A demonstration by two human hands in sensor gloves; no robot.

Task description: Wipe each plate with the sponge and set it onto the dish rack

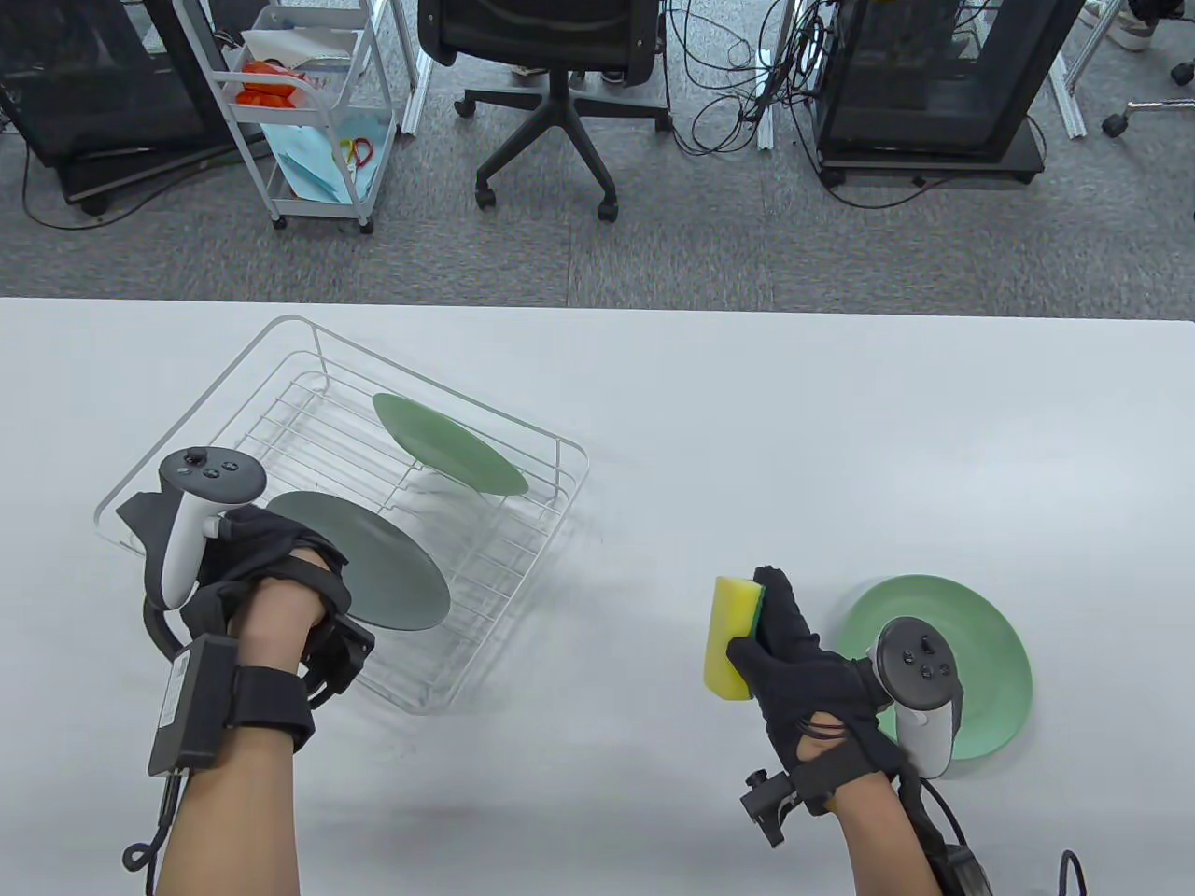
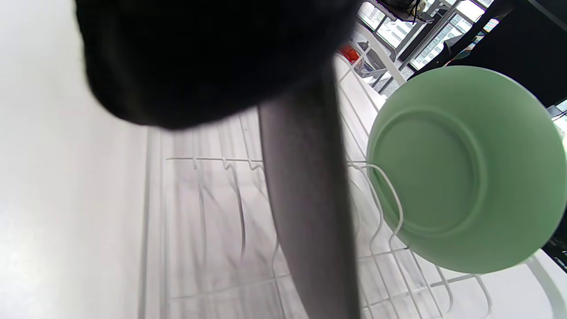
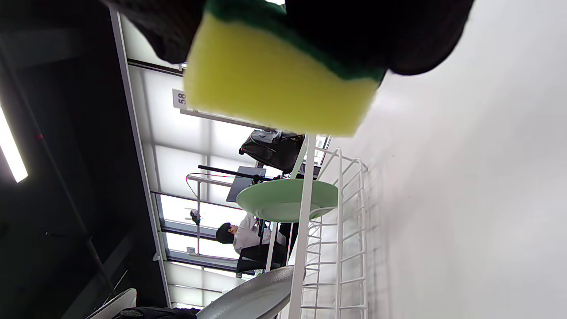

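My left hand [image 1: 271, 555] grips the rim of a dark grey plate [image 1: 373, 571], tilted over the near end of the white wire dish rack [image 1: 280, 329]. In the left wrist view the grey plate [image 2: 310, 208] shows edge-on, reaching down among the rack wires [image 2: 208, 199]; contact is unclear. A green plate [image 1: 450, 444] stands in the rack's far slots, its underside [image 2: 460, 168] facing my left wrist. My right hand [image 1: 780, 635] holds a yellow and green sponge [image 1: 731, 639] above the table, also close up in the right wrist view [image 3: 274, 75]. A light green plate [image 1: 990, 644] lies flat beside that hand.
The rack sits at an angle on the left half of the white table [image 1: 709, 439]. Beyond the table's far edge stand an office chair [image 1: 546, 84], a white cart [image 1: 308, 112] and black frames. A person [image 3: 239, 235] sits far off in the right wrist view.
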